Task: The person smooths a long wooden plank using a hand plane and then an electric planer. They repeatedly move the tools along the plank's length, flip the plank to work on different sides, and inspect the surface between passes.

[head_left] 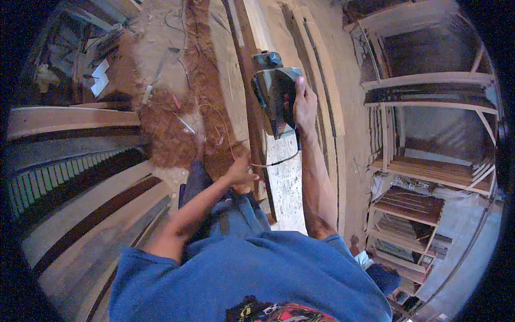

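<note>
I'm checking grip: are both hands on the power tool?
No, only the right hand holds the power tool; the left hand is apart.

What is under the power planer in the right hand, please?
A pale wooden plank shows ahead of and behind the power planer. The stretch directly beneath is covered and cannot be seen.

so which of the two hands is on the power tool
The right hand, gripping the side of the power tool; the left hand is off it, nearer the body, by the cord.
</note>
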Demonstrator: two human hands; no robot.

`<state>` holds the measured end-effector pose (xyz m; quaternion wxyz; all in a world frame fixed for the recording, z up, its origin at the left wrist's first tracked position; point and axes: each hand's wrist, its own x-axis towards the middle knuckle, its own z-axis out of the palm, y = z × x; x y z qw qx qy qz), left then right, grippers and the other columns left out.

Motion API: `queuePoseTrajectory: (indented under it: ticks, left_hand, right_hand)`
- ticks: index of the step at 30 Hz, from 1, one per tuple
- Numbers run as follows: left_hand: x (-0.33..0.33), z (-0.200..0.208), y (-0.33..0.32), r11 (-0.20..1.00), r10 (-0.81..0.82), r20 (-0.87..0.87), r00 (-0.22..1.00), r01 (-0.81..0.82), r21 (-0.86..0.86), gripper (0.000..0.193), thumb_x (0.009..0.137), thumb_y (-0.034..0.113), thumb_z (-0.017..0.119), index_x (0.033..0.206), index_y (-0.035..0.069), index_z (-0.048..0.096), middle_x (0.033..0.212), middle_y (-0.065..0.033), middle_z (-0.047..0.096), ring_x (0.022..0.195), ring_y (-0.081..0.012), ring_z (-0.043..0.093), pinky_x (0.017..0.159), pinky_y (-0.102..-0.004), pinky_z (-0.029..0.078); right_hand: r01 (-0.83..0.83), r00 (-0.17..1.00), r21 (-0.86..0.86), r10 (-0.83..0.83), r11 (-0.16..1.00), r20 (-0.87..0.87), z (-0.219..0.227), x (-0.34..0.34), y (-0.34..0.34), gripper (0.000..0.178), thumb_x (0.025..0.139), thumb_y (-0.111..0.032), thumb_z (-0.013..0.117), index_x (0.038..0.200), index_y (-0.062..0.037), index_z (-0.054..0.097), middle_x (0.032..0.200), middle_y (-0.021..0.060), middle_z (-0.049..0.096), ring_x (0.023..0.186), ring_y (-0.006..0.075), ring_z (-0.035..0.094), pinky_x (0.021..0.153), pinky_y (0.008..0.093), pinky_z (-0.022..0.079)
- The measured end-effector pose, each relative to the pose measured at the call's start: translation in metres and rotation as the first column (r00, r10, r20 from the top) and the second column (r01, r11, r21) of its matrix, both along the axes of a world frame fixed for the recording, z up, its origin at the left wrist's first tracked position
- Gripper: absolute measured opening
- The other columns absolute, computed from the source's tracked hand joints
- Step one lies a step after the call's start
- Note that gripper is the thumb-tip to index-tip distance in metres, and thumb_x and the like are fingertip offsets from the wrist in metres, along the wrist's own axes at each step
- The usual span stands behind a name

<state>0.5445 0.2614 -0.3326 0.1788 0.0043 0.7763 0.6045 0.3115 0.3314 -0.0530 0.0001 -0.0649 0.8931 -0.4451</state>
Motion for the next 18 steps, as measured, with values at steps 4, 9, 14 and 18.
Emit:
queuePoseTrajectory:
  ticks: [4,9,14,18]
  left_hand:
    - [-0.012,0.02,0.02,0.989,0.036,0.004,0.999,-0.035,-0.141,0.12,0.074,0.04,0.088,0.161,-0.002,0.017,0.144,-0.0313,0.054,0.137,-0.0465,0.05,0.116,-0.0472,0.041]
    - [0.014,0.004,0.023,0.981,0.051,0.145,0.988,-0.022,-0.194,0.071,0.08,0.047,0.08,0.135,0.007,0.06,0.113,-0.0218,0.072,0.113,-0.0436,0.063,0.1,-0.0541,0.05]
    - [0.031,-0.069,-0.023,0.944,0.149,0.053,0.987,-0.126,-0.305,0.049,0.079,0.049,0.074,0.114,0.015,0.072,0.115,-0.0175,0.07,0.107,-0.0413,0.065,0.102,-0.0615,0.045]
    - [0.023,-0.114,-0.095,0.832,0.428,0.174,0.887,-0.312,-0.458,0.022,0.085,0.03,0.071,0.091,0.009,0.075,0.085,-0.0146,0.071,0.098,-0.0381,0.064,0.082,-0.0531,0.049]
  right_hand:
    - [-0.05,0.995,-0.03,0.047,0.998,-0.09,-0.019,0.013,0.009,0.06,0.109,-0.049,0.044,0.141,0.0003,0.055,0.125,0.0252,0.067,0.116,0.039,0.065,0.101,0.0448,0.049]
    - [0.065,0.997,-0.064,-0.068,0.996,-0.048,-0.038,0.007,0.016,0.053,0.111,-0.044,0.044,0.136,0.0011,0.057,0.12,0.0158,0.068,0.11,0.0271,0.064,0.097,0.04,0.05]
    - [0.066,0.995,-0.218,-0.081,0.974,-0.063,-0.042,-0.029,-0.003,0.048,0.113,-0.041,0.042,0.128,0.0003,0.062,0.114,0.0082,0.067,0.103,0.0176,0.061,0.092,0.0328,0.05]
    - [0.207,0.966,-0.012,-0.206,0.978,-0.154,-0.044,-0.061,-0.017,0.052,0.11,-0.053,0.04,0.109,-0.0049,0.059,0.088,0.0047,0.061,0.077,0.0147,0.056,0.069,0.0293,0.046]
